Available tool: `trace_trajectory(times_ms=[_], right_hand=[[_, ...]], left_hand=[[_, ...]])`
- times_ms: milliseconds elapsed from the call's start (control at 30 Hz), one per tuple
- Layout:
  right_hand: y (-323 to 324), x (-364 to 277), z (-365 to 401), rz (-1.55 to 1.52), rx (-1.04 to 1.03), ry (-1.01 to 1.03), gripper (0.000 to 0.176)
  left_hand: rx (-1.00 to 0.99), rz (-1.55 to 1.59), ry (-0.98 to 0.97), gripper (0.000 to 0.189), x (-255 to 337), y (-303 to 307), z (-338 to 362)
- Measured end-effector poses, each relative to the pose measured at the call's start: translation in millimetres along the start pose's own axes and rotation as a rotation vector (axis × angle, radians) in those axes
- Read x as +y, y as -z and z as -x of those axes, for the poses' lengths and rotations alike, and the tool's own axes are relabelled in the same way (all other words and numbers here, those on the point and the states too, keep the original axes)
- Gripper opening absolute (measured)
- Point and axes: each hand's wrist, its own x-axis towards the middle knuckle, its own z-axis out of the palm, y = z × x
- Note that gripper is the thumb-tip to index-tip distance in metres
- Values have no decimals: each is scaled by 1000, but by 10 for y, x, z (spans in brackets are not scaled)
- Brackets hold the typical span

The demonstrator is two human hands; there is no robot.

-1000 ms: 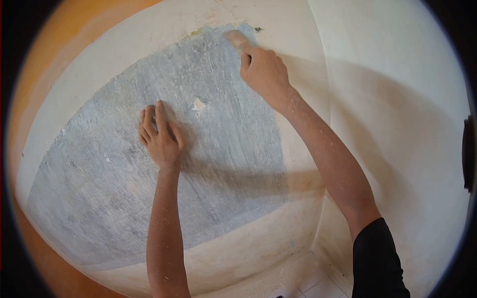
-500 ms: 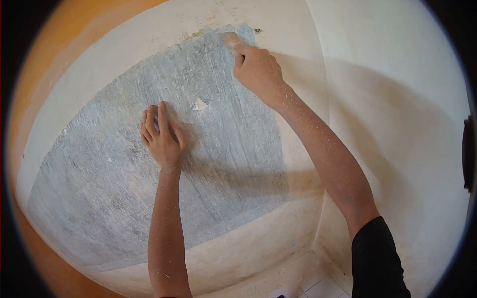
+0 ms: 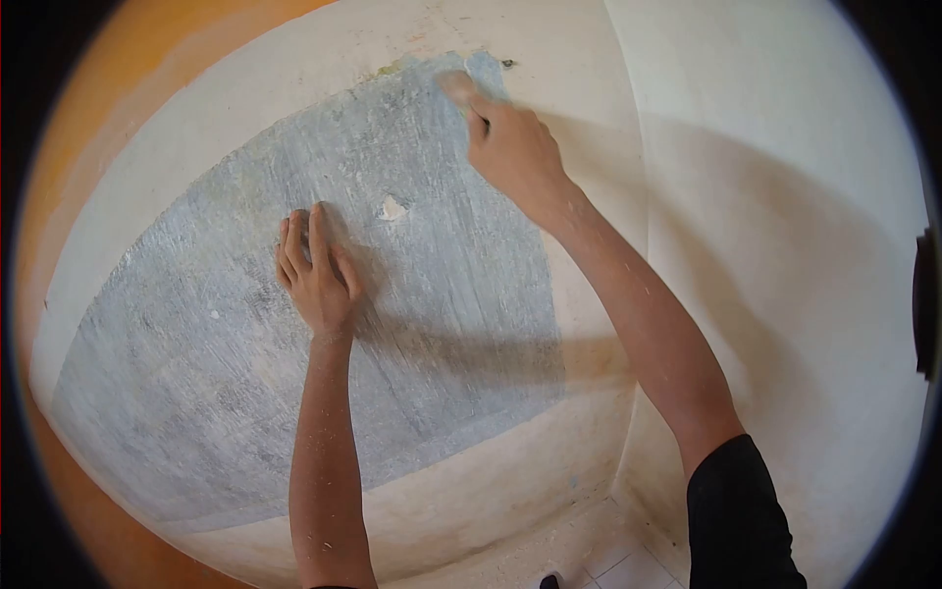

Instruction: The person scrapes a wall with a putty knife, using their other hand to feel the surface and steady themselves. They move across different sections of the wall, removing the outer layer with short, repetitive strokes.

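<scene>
My right hand (image 3: pixel 518 155) is closed round a scraper (image 3: pixel 455 86), whose broad blade is blurred and lies against the wall by the upper edge of a grey-blue scraped patch (image 3: pixel 461 294). The handle is mostly hidden in my fist. Lower and to the left, my left hand (image 3: pixel 319 275) rests on the same patch with its fingers stretched upward and apart, holding nothing. Between the hands a small white chipped spot (image 3: pixel 392 208) shows on the surface. Pale flecks dot both forearms.
Cream paint (image 3: pixel 265 74) borders the patch above, with an orange area (image 3: pixel 128 128) beyond it at the left. A wall corner runs down the right to a white side wall (image 3: pixel 775 196). Floor tiles (image 3: pixel 618 564) show at the bottom. A dark object (image 3: pixel 923 304) sits at the right edge.
My right hand and the scraper have shifted slightly down and to the right. My left hand stays on the patch, nearly unmoved. The view has tilted a little.
</scene>
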Motion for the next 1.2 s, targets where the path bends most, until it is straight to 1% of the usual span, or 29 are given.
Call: trace_trajectory(times_ms=[133, 200, 233, 267, 333, 367, 433, 467, 500, 533, 567, 600, 667, 700, 733, 767, 800, 867, 900, 967, 1000, 1067, 1100, 1167, 1200], right_hand=[[-53, 319, 737, 122, -120, -12, 39], [-63, 543, 1247, 137, -157, -47, 45], [-77, 656, 1485, 137, -160, -56, 49], [-104, 755, 1697, 151, -180, -73, 48], [-144, 875, 1901, 178, -192, -94, 47], [-183, 915, 1947, 130, -174, -137, 43], [-272, 966, 1843, 86, -139, -187, 39], [-259, 937, 1679, 95, -53, -162, 37], [-229, 897, 1523, 107, 25, -139, 34], [-181, 850, 1365, 20, 11, -173, 35], [-160, 821, 1360, 30, 19, -186, 35], [-133, 804, 1383, 60, 10, -182, 34], [-189, 848, 1640, 120, -12, -192, 32], [-229, 848, 1755, 135, -6, -210, 32], [-265, 853, 1823, 81, -5, -251, 32], [-300, 865, 1842, 21, -4, -287, 32], [-311, 848, 1782, 23, 4, -294, 32], [-302, 800, 1601, 73, 90, -240, 32], [-327, 818, 1621, 75, 102, -249, 32], [-334, 857, 1698, -57, 116, -227, 31], [-331, 863, 1742, -50, 123, -237, 31], [-352, 857, 1790, -121, 76, -302, 31], [-327, 824, 1692, -128, 80, -301, 31], [-213, 754, 1431, -91, 29, -367, 30], [-249, 799, 1462, -88, 36, -366, 30]], left_hand=[[-42, 101, 48, 53, 69, 95, 154], [-46, 159, 109, 54, 134, 294, 500], [-66, 176, 161, 54, 128, 430, 787], [-81, 195, 212, 55, 109, 600, 1127], [-172, 151, 532, 58, 264, 1010, 1746], [-200, 123, 655, 61, 305, 1158, 2067], [-279, 74, 817, 63, 365, 1401, 2617], [-339, 37, 879, 66, 404, 1481, 2800], [-349, 46, 870, 66, 439, 1541, 2915], [-389, 64, 877, 73, 459, 1593, 2992], [-428, 87, 885, 80, 456, 1595, 3035], [-439, 101, 879, 80, 450, 1579, 3045], [-484, 128, 968, 91, 399, 1571, 3075], [-500, 144, 956, 91, 360, 1530, 3107], [-496, 143, 959, 91, 337, 1456, 3139], [-487, 139, 963, 92, 327, 1379, 3162], [-489, 144, 954, 92, 329, 1309, 3186], [-403, 129, 1056, 94, 364, 1141, 3243], [-405, 137, 1043, 94, 361, 1073, 3266], [-301, 131, 1056, 92, 375, 976, 3293], [-295, 117, 1058, 91, 391, 957, 3258], [-291, 108, 1069, 91, 423, 923, 3223], [-280, 94, 1083, 91, 425, 911, 3214], [-267, 80, 1057, 91, 416, 904, 3210], [-257, 72, 1042, 91, 431, 873, 3211]])
